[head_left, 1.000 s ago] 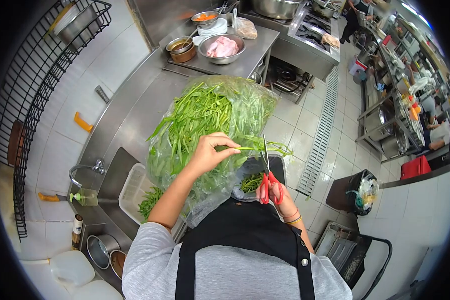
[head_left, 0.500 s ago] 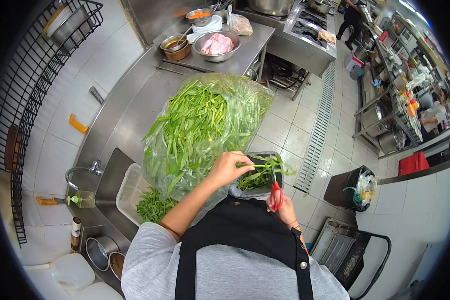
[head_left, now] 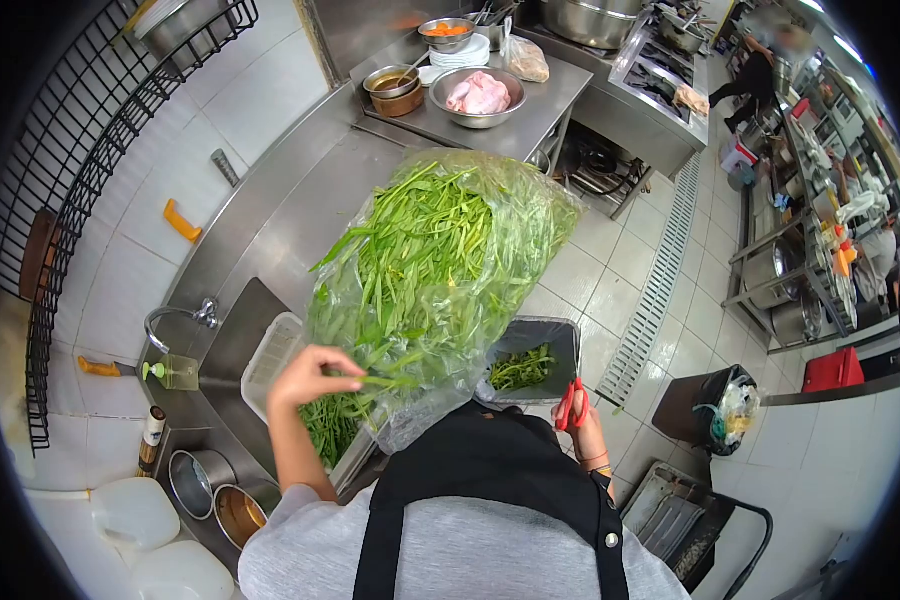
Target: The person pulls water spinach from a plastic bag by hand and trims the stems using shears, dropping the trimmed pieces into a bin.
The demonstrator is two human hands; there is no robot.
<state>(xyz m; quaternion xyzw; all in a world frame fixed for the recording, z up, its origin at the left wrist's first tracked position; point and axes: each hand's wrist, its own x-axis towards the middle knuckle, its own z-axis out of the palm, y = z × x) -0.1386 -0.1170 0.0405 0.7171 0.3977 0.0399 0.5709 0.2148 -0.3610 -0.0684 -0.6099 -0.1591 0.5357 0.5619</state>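
My left hand [head_left: 315,380] pinches a stem of leafy greens [head_left: 390,382] above the white basket [head_left: 258,362]. Cut greens [head_left: 336,428] lie in that basket, partly hidden by my forearm. Red-handled scissors [head_left: 572,402] are in my right hand [head_left: 590,437], blades pointing up beside the grey bin [head_left: 565,345]. Trimmed green pieces [head_left: 522,368] lie inside the bin. A large clear plastic bag [head_left: 535,215], full of long green stems and leaves, rests on the steel counter in front of me.
Left of the counter are a sink [head_left: 232,325], a tap [head_left: 206,313] and a soap bottle [head_left: 178,372]. Ahead sits a steel bowl of raw poultry [head_left: 515,92]. A lined trash can [head_left: 685,410] stands on the tiled floor to the right. Another person [head_left: 755,75] stands further back.
My left hand has moved left from above the bin to above the basket, still pinching greens. The scissors have come away from the stem. The camera view has shifted.
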